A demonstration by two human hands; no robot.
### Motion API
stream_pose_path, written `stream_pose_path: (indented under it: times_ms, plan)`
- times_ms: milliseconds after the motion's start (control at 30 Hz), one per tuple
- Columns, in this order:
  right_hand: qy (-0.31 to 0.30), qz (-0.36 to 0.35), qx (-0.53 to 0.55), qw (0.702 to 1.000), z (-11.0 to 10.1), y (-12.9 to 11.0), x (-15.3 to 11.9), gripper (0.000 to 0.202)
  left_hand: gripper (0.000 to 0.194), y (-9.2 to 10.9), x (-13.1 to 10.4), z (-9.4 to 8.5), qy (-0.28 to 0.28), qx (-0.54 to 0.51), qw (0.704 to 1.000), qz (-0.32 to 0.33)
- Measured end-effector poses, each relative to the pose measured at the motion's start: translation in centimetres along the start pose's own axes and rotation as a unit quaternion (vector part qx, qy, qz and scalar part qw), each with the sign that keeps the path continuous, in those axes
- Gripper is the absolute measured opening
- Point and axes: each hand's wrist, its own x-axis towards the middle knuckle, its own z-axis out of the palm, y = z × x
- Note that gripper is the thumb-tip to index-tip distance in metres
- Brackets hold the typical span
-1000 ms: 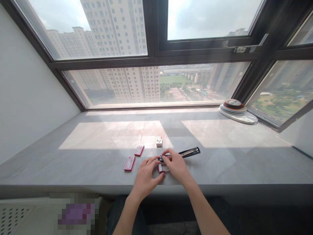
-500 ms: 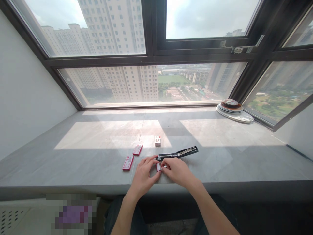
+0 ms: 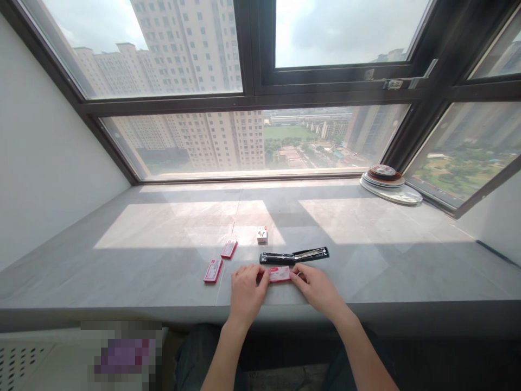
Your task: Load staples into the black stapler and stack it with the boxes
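Observation:
A pink-and-white staple box (image 3: 280,274) lies flat between my hands near the counter's front edge. My left hand (image 3: 249,288) pinches its left end with thumb and fingers. At the opposite end, the fingertips of my right hand (image 3: 315,288) close on the short side. Just behind the box rests a black stapler (image 3: 280,258), folded wide open with its metal channel showing. Two similar pink boxes sit to the left, a nearer box (image 3: 213,271) and a farther box (image 3: 229,249). Whatever is inside the held box is hidden.
A small white printed box (image 3: 262,234) stands behind the stapler on the grey stone counter (image 3: 386,271). Stacked plates (image 3: 382,179) are in the far right corner by the window. The counter's front edge runs just before my wrists.
The staple box, mostly covered by my fingers before, now lies in plain view with its printed top up. My right hand has shifted right, to the box's right end.

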Motion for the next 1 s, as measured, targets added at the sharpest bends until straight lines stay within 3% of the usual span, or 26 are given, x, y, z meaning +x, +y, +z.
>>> stream_pose_path:
  times_ms: [133, 300, 400, 500, 700, 1000]
  plan:
    - [0.006, 0.029, 0.025, 0.999, -0.1, 0.9, 0.1, 0.036, 0.030, 0.9, 0.0, 0.4, 0.007, -0.021, 1.000, 0.008]
    - [0.040, 0.124, 0.126, 0.983, -3.4, 4.6, -0.1, 0.056, 0.035, 1.0, 0.0, 0.4, 0.004, -0.013, 1.000, 0.028]
    - [0.024, 0.065, 0.223, 0.972, -5.4, 4.6, 1.2, 0.063, 0.036, 1.0, 0.4, 0.6, -0.001, -0.001, 1.000, 0.019]
    - [0.009, -0.017, 0.267, 0.964, -5.9, 2.7, 3.7, 0.055, 0.034, 1.1, 0.9, 0.7, -0.011, 0.007, 1.000, -0.003]
    - [-0.006, -0.096, 0.160, 0.982, -3.2, -1.4, 8.1, 0.043, 0.028, 1.5, 1.3, 0.9, -0.006, 0.031, 0.999, -0.014]
    - [-0.016, -0.096, -0.041, 0.994, -1.1, -3.4, 8.8, 0.030, 0.030, 2.4, 0.4, 0.4, -0.013, 0.063, 0.998, 0.004]
